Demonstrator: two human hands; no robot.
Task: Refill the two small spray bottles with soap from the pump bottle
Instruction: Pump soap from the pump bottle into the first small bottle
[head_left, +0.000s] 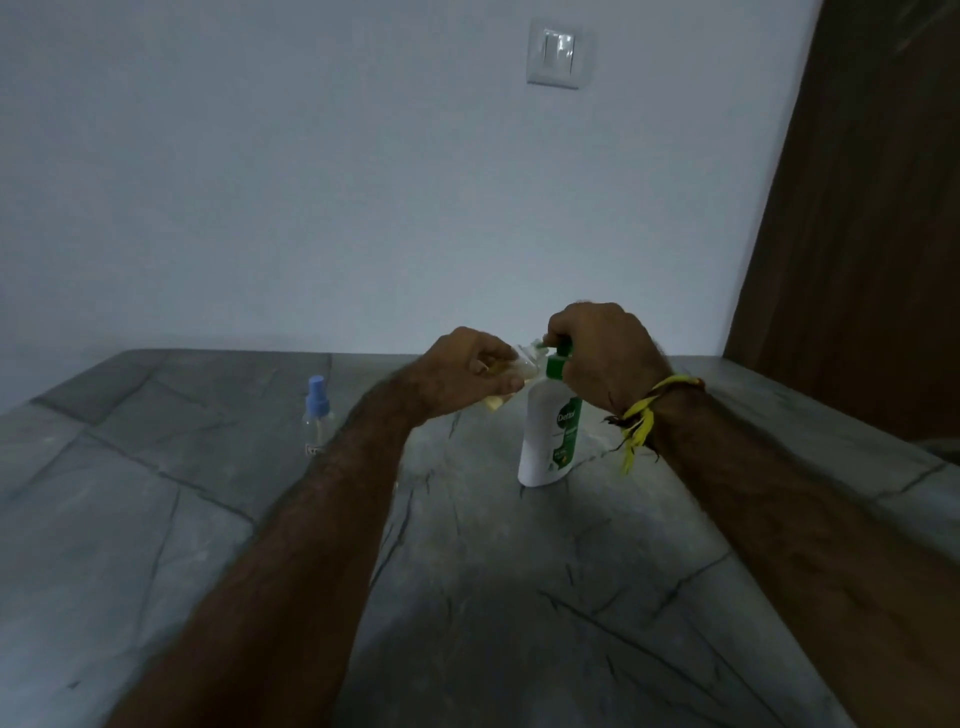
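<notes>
On the grey stone counter (467, 597), the white pump bottle (545, 441) stands upright with the right hand (602, 358) closed over its green pump head (558, 358), most likely so that a downward press drives soap out of the spout. The left hand (467, 374) grips a small clear spray bottle (511, 371), tilted and held right against the spout, apparently so that its open neck catches the soap instead of the counter (some pale yellowish liquid already shows inside it, though how much is hard to tell). A second spray bottle (317, 415), with its blue sprayer top on, stands well apart to the left and looks empty, so the refill seems under way on the first bottle only. Printed on the pump bottle's green label is "Dettol"; the smaller print is too blurred to read.
</notes>
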